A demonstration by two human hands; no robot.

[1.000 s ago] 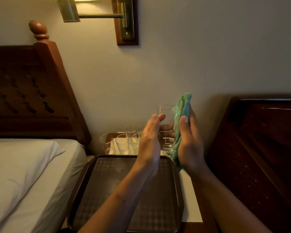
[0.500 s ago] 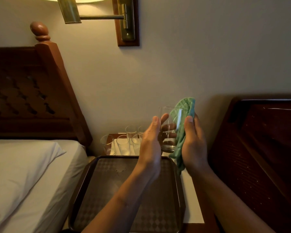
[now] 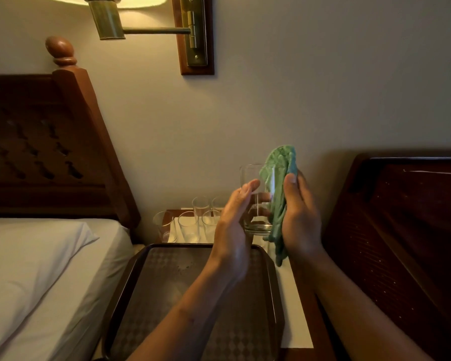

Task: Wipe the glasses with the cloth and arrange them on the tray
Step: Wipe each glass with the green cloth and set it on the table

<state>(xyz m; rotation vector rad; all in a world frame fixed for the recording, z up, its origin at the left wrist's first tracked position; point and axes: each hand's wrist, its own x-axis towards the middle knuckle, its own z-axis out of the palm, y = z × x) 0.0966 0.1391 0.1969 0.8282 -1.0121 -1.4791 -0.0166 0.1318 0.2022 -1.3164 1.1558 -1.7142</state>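
Our left hand (image 3: 232, 230) grips the glass (image 3: 255, 194), fingers curled round its far side and showing through it. Our right hand (image 3: 300, 220) clasps the green cloth (image 3: 279, 178) against the glass's right wall, thumb on the fold. In the head view the glass stands upright between both hands, above the far rim of the tray (image 3: 167, 295) — straight down and toward us, so we judge the left hand sets it down. Other glasses (image 3: 189, 225) stand beyond the tray.

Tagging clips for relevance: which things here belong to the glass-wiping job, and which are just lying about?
Job: held glass, green cloth, waiting glasses, tray, left hand, right hand.
Lying about: wall lamp, pillow, headboard.
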